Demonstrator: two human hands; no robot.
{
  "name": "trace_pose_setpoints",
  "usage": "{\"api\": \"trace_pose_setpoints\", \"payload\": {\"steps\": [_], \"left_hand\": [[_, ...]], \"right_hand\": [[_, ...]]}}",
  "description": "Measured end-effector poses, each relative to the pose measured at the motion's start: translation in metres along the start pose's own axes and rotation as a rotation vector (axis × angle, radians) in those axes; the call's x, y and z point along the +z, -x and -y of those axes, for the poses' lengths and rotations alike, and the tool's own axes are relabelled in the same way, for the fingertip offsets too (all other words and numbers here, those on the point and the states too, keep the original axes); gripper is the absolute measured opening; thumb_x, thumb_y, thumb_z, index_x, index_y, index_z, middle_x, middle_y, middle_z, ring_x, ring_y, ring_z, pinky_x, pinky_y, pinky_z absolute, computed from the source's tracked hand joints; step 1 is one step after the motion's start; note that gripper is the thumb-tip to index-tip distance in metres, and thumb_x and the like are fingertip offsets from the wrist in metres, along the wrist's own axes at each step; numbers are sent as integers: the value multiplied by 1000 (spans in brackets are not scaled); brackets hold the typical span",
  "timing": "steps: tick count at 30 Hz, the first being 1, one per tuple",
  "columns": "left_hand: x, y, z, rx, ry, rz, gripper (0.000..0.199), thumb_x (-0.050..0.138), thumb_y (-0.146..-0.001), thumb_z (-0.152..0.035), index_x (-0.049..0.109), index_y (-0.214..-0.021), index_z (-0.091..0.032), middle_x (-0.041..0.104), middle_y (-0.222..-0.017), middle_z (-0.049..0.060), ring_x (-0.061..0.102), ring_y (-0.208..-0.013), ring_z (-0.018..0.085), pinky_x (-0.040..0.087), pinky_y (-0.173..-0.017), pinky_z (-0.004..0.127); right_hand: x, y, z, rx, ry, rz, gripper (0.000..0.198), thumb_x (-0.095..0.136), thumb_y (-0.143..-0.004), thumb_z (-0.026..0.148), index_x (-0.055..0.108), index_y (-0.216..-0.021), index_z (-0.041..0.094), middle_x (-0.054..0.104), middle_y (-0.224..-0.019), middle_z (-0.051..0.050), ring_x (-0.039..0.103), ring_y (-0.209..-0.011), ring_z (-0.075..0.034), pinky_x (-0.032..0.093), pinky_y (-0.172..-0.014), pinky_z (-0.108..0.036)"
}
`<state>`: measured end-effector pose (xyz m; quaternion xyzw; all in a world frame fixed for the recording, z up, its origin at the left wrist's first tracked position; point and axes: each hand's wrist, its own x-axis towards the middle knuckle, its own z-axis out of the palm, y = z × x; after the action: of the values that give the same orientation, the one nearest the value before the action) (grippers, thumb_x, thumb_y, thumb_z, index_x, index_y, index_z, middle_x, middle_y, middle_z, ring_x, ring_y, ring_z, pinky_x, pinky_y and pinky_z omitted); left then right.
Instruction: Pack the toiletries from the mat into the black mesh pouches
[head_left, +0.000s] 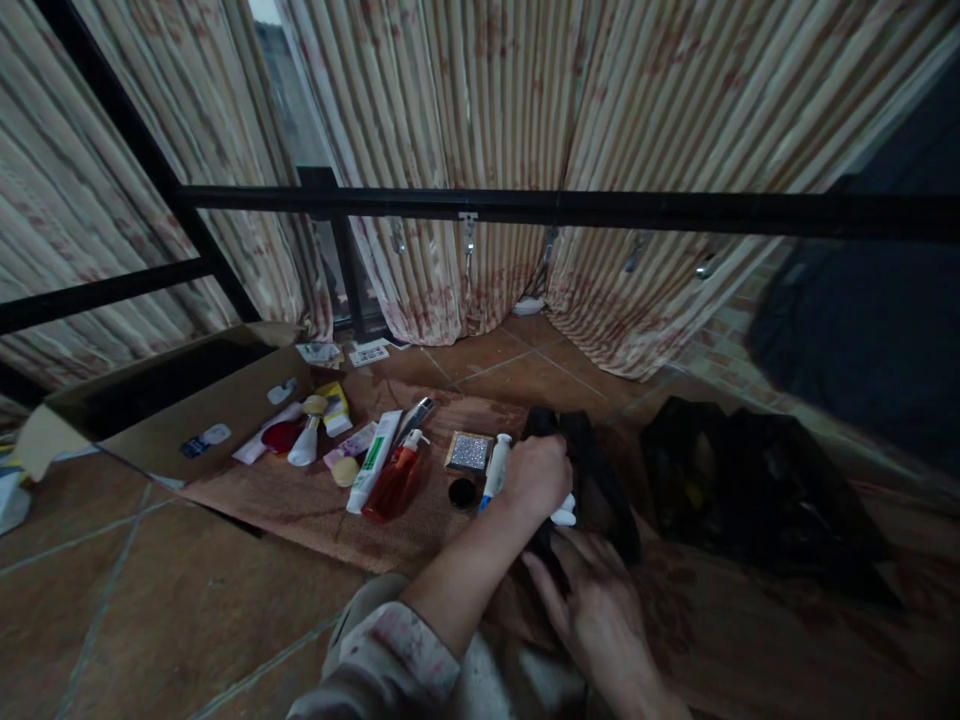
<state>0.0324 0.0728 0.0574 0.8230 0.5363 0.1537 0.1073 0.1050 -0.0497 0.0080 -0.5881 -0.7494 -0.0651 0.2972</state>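
Note:
A black bag [600,480] lies on the brown cloth [352,535] in front of me. My left hand [536,478] reaches over its opening with fingers curled down. What those fingers hold is hidden behind the hand, though a white object [564,512] shows beside them. At the bag's near edge, my right hand [600,600] grips the black fabric, its thumb to the left. Just left of my left hand lies a white-and-blue tube [495,468]. Close to it are a glittery square compact [469,452] and a small round black lid [462,492].
Farther left lie a red pump bottle [396,482], a white-and-green tube [375,462], a white bulb-shaped bottle [304,447] and a yellow packet [335,408]. An open cardboard box [210,410] stands behind them. A black plastic bag [750,490] sits right. Curtains [480,110] hang behind a black metal bar [600,208].

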Motion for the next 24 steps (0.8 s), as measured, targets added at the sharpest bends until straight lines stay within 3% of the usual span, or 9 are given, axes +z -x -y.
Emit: {"api": "trace_pose_setpoints", "payload": {"steps": [9,15,19,24], "left_hand": [[-2,5,5,73,-11,69,24,48,-84,-33,63,-100,-24,69,-93,6,64,-91,20,48,-81,31],[-16,6,8,189,432,-44,26,48,-84,-26,60,-107,-25,68,-94,0,63,-87,13,46,-80,22],[-21,4,21,183,680,-151,26,49,-83,-21,59,-108,-19,67,-88,1,61,-78,9,47,-74,19],[-20,6,50,11,527,-145,26,50,-80,-18,62,-103,-17,68,-88,2,62,-77,11,46,-71,20]], "right_hand": [[-20,-7,0,-20,-149,-224,12,55,-84,24,62,-93,19,65,-97,-7,59,-88,-18,46,-79,-34],[-31,-16,-16,256,-163,-330,13,55,-83,29,64,-90,23,63,-103,-5,56,-95,-19,43,-85,-38],[-32,-19,-26,449,-343,-372,22,58,-79,40,64,-91,22,58,-111,-8,54,-102,-22,44,-88,-39],[-32,-22,-29,536,-483,-324,35,63,-74,43,60,-102,22,56,-113,-7,55,-99,-20,46,-83,-36]]}}
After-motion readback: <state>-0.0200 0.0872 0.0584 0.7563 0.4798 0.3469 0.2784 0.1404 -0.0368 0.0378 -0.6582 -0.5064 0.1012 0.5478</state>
